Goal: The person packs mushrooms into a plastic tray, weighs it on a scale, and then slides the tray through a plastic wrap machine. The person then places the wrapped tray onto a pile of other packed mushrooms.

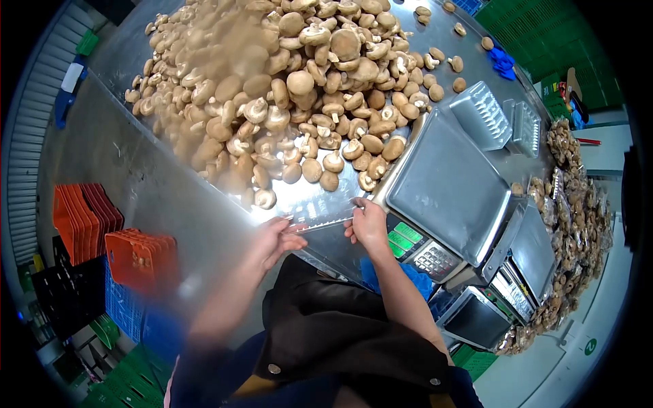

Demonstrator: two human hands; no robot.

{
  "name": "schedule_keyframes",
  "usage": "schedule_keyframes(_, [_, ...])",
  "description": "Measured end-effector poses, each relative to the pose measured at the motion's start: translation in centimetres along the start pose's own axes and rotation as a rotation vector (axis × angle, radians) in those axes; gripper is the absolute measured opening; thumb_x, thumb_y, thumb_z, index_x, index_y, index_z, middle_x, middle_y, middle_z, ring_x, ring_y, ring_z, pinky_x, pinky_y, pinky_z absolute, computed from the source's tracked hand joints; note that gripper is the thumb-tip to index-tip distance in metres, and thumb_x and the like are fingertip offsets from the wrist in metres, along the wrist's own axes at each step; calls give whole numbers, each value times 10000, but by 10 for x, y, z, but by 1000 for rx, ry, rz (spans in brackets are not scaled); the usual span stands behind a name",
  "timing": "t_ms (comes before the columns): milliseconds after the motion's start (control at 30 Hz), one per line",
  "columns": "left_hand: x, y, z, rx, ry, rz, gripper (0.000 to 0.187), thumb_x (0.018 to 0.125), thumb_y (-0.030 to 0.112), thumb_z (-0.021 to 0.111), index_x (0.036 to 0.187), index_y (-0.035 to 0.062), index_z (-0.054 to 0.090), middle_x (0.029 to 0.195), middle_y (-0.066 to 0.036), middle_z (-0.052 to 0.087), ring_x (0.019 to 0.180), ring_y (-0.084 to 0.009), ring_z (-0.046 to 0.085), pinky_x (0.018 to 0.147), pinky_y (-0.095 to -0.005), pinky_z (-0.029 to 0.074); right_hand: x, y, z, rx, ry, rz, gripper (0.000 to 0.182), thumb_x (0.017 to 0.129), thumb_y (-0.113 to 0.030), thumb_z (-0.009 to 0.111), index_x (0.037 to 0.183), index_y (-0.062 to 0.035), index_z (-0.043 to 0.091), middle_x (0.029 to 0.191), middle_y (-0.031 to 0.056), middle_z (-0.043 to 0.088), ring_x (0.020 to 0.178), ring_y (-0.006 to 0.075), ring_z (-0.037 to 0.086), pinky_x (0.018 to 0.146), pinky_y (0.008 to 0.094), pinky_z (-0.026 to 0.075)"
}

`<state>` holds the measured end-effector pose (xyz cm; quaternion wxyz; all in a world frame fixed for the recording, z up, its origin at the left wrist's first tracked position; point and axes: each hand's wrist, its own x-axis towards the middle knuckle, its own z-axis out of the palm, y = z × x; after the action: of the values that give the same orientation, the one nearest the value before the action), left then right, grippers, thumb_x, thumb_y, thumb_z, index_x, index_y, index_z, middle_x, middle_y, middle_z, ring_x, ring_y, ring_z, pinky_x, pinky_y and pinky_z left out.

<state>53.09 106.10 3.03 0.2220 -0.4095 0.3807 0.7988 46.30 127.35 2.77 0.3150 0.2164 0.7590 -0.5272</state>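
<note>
Between my two hands is a clear plastic tray [318,222], with a row of small white glints along its near edge. My left hand [272,239] has its thumb and fingers at the tray's left end. At the right end, my right hand [367,223] pinches it, the other fingers curled. Just beyond lies a big heap of brown mushrooms [299,81] on the metal table [204,211]. Beside my right hand stands a weighing scale [449,183] with green displays and a keypad; its metal pan carries nothing.
More clear plastic trays [481,115] stand beyond the scale. A second scale [527,255] and a dark screen [476,318] are at right, with many bagged mushrooms [585,217] behind. Orange crates [139,255] stand at left. Blue material [408,273] lies below the scale.
</note>
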Motion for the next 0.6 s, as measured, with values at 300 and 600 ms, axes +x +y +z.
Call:
schedule_keyframes(300, [112, 54, 33, 29, 3, 317, 321, 887, -69, 347, 1190, -156, 401, 930, -264, 617, 540, -216, 585, 402, -256, 455, 81, -50, 25, 222, 132, -60, 322, 934, 11, 308, 1234, 28, 424, 672, 131, 578, 448, 176, 546, 360, 304, 434])
schedule_keyframes(600, [131, 28, 63, -173, 102, 491, 280, 942, -70, 333, 1213, -47, 398, 921, -204, 579, 543, -200, 560, 400, -251, 406, 108, -70, 18, 233, 227, -170, 376, 967, -10, 291, 1328, -6, 398, 669, 118, 562, 474, 176, 584, 367, 306, 474])
